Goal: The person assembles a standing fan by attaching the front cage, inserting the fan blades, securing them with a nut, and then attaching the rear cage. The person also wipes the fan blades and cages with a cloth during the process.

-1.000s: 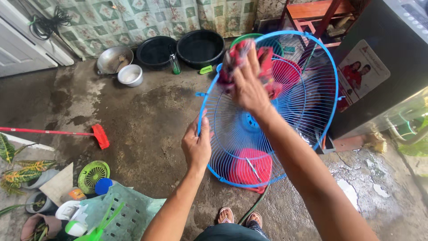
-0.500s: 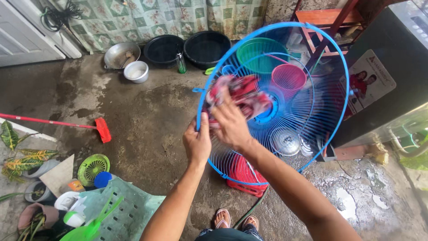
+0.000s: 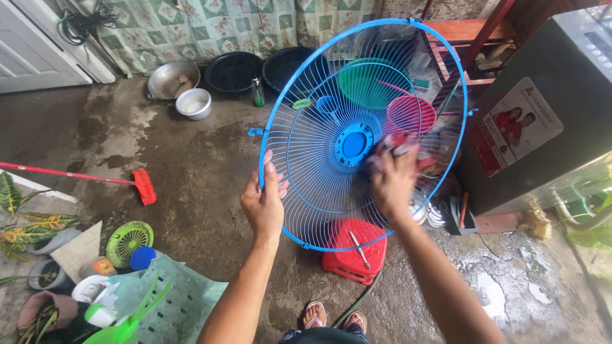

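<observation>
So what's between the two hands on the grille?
Only blue grille wires in the head view: left hand grips the rim, right hand presses a cloth beside the hub.

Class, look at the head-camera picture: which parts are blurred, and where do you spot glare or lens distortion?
Head view: the right hand and its red cloth are motion-blurred, while the left hand and blue fan guard are sharp; daylight is soft and even; the wet concrete floor shows pale glare; the wide lens bends the edges.

Back-yard wash area of a home — wet, stained concrete floor [image 3: 191,165], patterned curtain [image 3: 210,25] on the wall, metal basins and black tubs [image 3: 236,70] lined beneath it, red push broom [image 3: 143,185], potted plants [image 3: 25,216] at the edge — household clutter all around.
</observation>
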